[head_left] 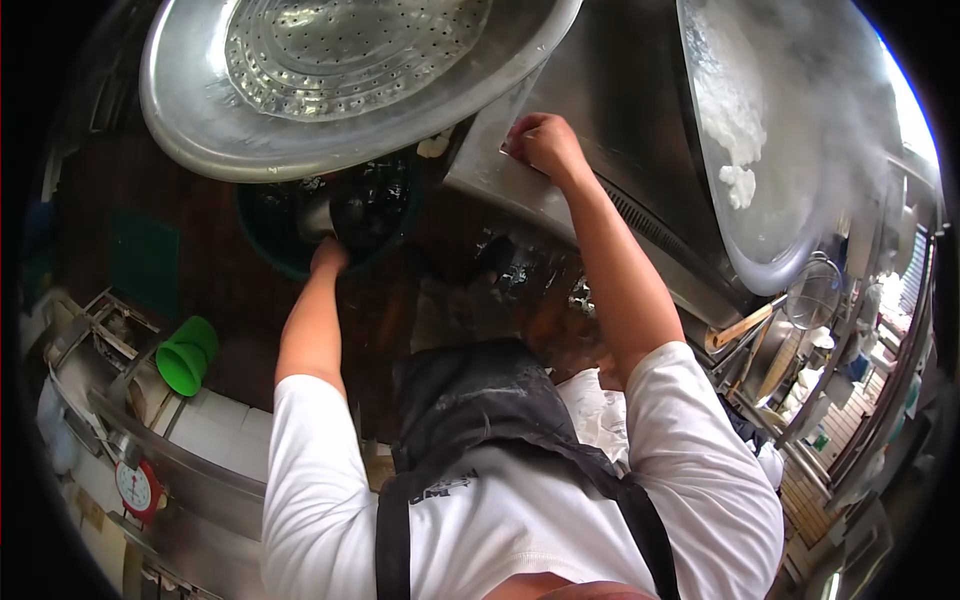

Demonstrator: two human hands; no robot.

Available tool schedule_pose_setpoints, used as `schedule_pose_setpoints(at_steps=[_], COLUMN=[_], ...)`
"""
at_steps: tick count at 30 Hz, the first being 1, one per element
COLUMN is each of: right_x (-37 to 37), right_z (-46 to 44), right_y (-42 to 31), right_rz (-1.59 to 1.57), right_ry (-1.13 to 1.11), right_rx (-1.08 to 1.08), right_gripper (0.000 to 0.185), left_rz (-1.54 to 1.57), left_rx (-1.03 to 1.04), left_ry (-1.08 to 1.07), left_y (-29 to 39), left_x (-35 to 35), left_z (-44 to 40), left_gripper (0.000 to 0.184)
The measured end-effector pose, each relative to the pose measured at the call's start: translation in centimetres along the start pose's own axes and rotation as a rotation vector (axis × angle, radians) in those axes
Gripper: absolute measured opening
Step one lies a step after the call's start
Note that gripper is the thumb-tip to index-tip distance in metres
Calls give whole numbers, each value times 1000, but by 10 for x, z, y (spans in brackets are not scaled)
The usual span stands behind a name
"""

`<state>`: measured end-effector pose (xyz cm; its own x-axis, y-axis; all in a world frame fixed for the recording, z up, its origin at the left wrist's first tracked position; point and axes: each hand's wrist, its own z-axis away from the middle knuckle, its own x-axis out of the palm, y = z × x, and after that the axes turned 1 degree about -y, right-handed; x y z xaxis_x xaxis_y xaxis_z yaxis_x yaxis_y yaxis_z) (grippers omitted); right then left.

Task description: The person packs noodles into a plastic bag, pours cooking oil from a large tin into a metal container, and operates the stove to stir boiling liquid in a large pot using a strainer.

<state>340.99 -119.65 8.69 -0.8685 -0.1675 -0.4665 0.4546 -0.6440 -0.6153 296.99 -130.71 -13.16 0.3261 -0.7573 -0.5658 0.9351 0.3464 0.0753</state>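
My left hand reaches down into a dark green tub of dark liquid. Its fingers are closed on a rounded metal scoop, partly hidden by the hand and the tub's shadow. My right hand is curled at the front ledge of the steel cooker; what its fingers pinch there, if anything, is hidden. Above the tub tilts a large metal basin with a perforated plate in its middle. Right of my right hand, a big steaming wok holds cloudy liquid with white foam.
A green plastic cup lies near a steel counter on the left. Below it stands a red dial scale. At right are a wire strainer and wooden-handled tools. The dark floor looks wet.
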Motion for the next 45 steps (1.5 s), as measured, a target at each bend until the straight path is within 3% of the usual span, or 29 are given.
schedule_pose_setpoints(at_steps=[2, 3, 4, 7, 10, 11, 14, 18, 19, 22, 25, 28, 33, 36, 40, 41, 44, 45], right_x=[5, 2, 5, 18, -12, -22, -19, 7, 7, 6, -4, -12, -10, -15, -45, -40, -17, -16], right_z=[2, 4, 7, 18, 28, 30, 37, 32, 27, 5, 1, -5, -5, -2, 9, 1, -2, -6], right_y=[16, 16, 15, 14, 34, 43, 54, 6, -4, 2, 17, 43, 21, 27, 34, 43, 41, 39], right_rz=[100, 145, 93, 407, 648, 782, 416, 199, 293, 224, 299, 330, 418, 536, 263, 207, 251, 360], right_ry=[265, 413, 298, 230, 103, 88, 278, 256, 195, 123, 225, 295, 115, 48, -24, 126, 257, 32], right_rx=[-318, -482, -510, -640, -1019, -944, -608, -604, -453, -463, -374, -393, -560, -439, -381, -437, -630, -644], right_gripper=[26, 29, 33, 22, 16, 21, 25, 32, 30, 25, 17, 16, 13, 13, 11, 9, 8, 11], left_rz=[266, 501, 616, 908, 1007, 1050, 1148, 1201, 1193, 1145, 1142, 1195, 1164, 1171, 1151, 1141, 1154, 1158], left_rx=[93, 35, 34, 46, 118, 154, 199, 233, 243, 322, 356, 396, 477, 503, 511, 515, 527, 532], left_ry=[-283, -310, -294, -248, -183, -170, -147, -94, -101, -100, -121, -131, -136, -128, -108, -106, -140, -138], left_y=[-15, -17, -19, -30, -25, -21, -7, 12, 16, 28, 42, 62, 95, 111, 128, 134, 155, 163], left_x=[-16, -28, -34, -41, -40, -42, -48, -66, -69, -80, -87, -98, -115, -122, -127, -129, -131, -132], left_z=[5, 27, 47, 99, 153, 171, 226, 288, 300, 339, 366, 387, 411, 423, 433, 434, 435, 435], left_gripper=[31, 32, 31, 26, 24, 24, 24, 23, 23, 23, 22, 22, 21, 22, 23, 23, 20, 20])
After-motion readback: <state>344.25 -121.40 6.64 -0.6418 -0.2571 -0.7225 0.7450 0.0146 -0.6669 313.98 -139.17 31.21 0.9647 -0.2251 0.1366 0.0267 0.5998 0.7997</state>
